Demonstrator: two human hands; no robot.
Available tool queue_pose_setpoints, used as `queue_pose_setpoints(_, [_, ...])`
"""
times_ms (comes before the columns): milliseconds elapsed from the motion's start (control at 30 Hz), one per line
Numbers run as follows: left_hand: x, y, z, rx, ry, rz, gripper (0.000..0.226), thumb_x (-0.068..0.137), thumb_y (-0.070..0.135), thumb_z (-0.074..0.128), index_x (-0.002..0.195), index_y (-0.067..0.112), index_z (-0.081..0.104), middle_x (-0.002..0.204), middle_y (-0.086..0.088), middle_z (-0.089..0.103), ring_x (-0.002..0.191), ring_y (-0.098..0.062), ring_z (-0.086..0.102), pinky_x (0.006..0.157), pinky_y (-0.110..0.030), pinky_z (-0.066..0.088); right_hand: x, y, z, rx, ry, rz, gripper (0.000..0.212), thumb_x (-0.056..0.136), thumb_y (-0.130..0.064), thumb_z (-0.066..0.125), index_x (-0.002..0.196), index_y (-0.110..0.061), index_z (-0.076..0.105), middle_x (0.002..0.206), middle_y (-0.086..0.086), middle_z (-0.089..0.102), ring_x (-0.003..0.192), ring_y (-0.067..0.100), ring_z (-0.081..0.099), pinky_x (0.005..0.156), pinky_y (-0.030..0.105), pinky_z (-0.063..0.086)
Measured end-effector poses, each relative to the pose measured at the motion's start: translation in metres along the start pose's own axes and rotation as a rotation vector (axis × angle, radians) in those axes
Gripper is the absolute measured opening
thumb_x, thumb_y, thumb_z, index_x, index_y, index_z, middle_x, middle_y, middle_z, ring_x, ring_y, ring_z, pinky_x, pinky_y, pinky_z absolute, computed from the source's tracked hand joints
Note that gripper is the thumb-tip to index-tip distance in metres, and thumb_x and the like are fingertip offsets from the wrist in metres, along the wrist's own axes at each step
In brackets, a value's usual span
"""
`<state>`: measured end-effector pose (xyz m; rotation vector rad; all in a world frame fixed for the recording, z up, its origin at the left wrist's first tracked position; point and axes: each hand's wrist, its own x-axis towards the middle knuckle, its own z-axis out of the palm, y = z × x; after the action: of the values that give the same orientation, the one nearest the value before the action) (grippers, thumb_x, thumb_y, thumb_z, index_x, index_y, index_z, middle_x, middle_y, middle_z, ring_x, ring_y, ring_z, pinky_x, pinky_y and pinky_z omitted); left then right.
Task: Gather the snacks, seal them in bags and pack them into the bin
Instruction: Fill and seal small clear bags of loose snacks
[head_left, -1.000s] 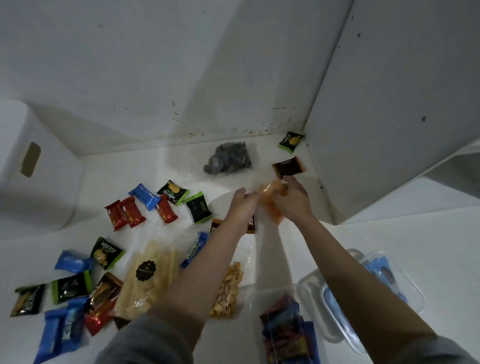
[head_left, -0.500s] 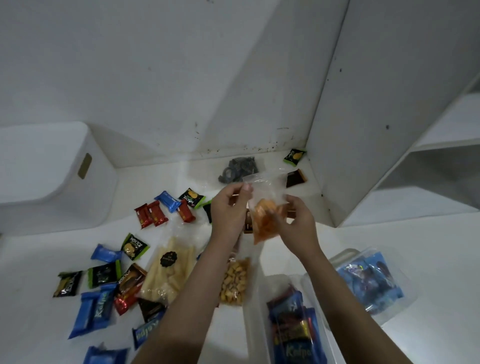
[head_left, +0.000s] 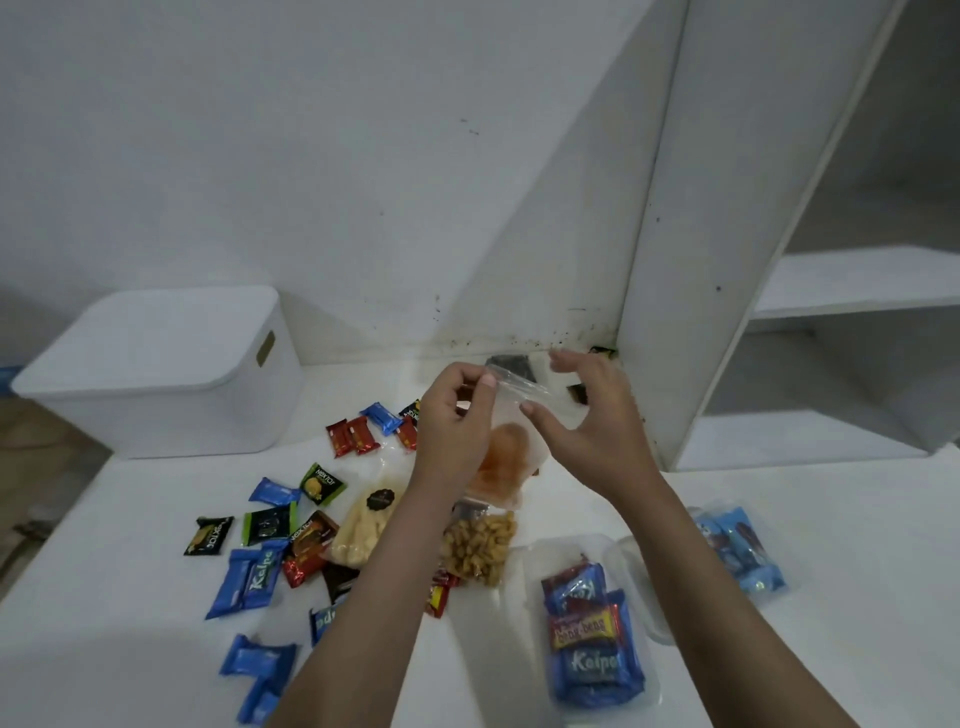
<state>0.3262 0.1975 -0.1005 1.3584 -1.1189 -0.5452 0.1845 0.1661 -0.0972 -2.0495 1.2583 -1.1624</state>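
Observation:
I hold a clear zip bag (head_left: 511, 447) with orange snacks in its bottom up above the table. My left hand (head_left: 454, 421) pinches the left end of the bag's top strip. My right hand (head_left: 587, 415) pinches the strip further right, thumb in front and fingers behind. Under the bag lie a clear bag of nuts (head_left: 480, 545) and a bag of pale sticks (head_left: 363, 525). Loose wrapped snacks in blue, red, green and black (head_left: 265, 561) are scattered on the left of the white table (head_left: 130, 519).
A white lidded bin (head_left: 166, 369) stands at the back left. A clear tub of blue and red bars (head_left: 592, 644) sits front right, another clear pack of blue bars (head_left: 737, 551) further right. A white shelf unit (head_left: 727, 260) rises on the right. A dark snack bag (head_left: 511, 366) lies by the wall.
Both hands have lifted the bag of orange snacks off the table and moved to its top strip. The camera has tilted up, showing the bin and shelves.

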Motion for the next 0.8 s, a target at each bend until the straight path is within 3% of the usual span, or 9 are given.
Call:
queue_pose_setpoints(100, [-0.008,0.010,-0.005,0.043,-0.023,0.043,0.015,0.095,0.009,0.050,0.083,0.014,0.058,0.078,0.007,0.058,0.067,0.002,0.050,0.061,-0.012,0.042,-0.002,-0.018,-0.009,-0.069,-0.086,-0.082,0.029,0.081,-0.027,0.070,0.108,-0.018,0.065,0.107,-0.003,0.063,0.102,0.015,0.055,0.090,0.029,0.043])
queue_pose_setpoints(200, [-0.013,0.018,-0.008,0.078,-0.023,0.075,0.013,0.095,0.011,0.050,0.086,0.009,0.058,0.076,0.006,0.056,0.061,0.001,0.044,0.055,-0.013,0.037,-0.005,-0.031,-0.013,-0.068,-0.098,-0.081,0.021,0.081,-0.022,0.068,0.101,-0.014,0.067,0.100,-0.001,0.065,0.096,0.015,0.057,0.084,0.027,0.043])
queue_pose_setpoints(333, [-0.019,0.033,-0.010,0.082,-0.017,0.129,0.015,0.095,0.009,0.050,0.083,0.016,0.057,0.077,0.011,0.058,0.067,0.005,0.051,0.062,-0.009,0.039,-0.006,-0.041,-0.018,0.096,-0.083,-0.012,0.010,0.083,-0.024,0.068,0.086,-0.015,0.067,0.086,-0.004,0.066,0.085,0.009,0.060,0.073,0.017,0.045])
queue_pose_setpoints(433, [-0.022,0.041,-0.010,0.093,-0.024,0.148,0.014,0.095,0.008,0.051,0.085,0.015,0.057,0.080,0.010,0.059,0.073,0.007,0.053,0.066,-0.007,0.040,-0.006,-0.045,-0.021,0.135,-0.071,-0.005,0.008,0.084,-0.020,0.067,0.079,-0.013,0.066,0.081,-0.003,0.066,0.081,0.008,0.059,0.063,0.005,0.038])
queue_pose_setpoints(600, [-0.024,0.045,-0.011,0.095,-0.042,0.158,0.010,0.094,0.007,0.052,0.087,0.010,0.059,0.082,0.009,0.061,0.076,0.005,0.054,0.068,-0.006,0.040,-0.006,-0.046,-0.025,0.267,-0.068,0.046,0.013,0.082,-0.016,0.069,0.071,-0.013,0.064,0.074,-0.003,0.065,0.073,0.002,0.058,0.057,0.005,0.037])
queue_pose_setpoints(800, [-0.020,0.044,-0.015,0.136,-0.071,0.165,0.011,0.094,0.011,0.052,0.090,0.011,0.062,0.089,0.006,0.065,0.085,-0.005,0.058,0.069,-0.009,0.041,-0.002,-0.043,-0.034,0.361,-0.180,0.102,0.012,0.081,-0.020,0.073,0.070,-0.020,0.068,0.070,-0.007,0.066,0.067,-0.003,0.059,0.056,0.006,0.040])
